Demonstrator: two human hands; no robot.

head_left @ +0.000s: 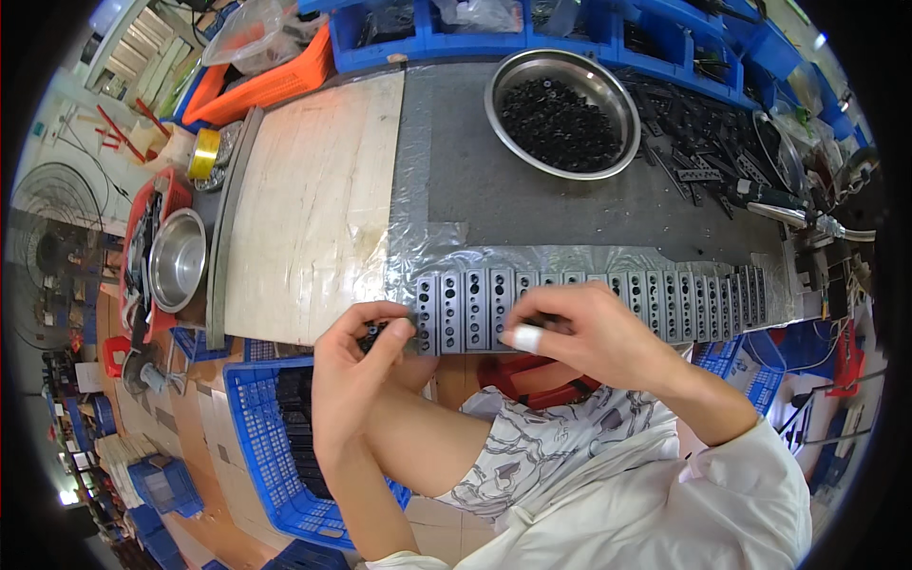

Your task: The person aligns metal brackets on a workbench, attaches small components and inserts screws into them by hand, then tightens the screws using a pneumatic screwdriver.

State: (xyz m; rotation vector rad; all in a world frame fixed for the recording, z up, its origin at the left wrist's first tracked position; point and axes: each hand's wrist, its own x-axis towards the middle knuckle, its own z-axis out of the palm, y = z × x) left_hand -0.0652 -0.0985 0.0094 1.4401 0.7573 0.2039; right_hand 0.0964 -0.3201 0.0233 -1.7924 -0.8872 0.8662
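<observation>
At the near edge of the bench, your left hand [366, 356] is curled nearly closed, pinching small black parts [372, 334] just beside the left end of the row of grey drilled blocks [589, 299]. Your right hand [579, 332], one fingertip taped white, rests on the row's middle with fingers bent down onto the blocks; whether it grips anything, you cannot tell. Well beyond the row: steel bowl [562, 112] of black pieces on the grey mat [475, 180].
</observation>
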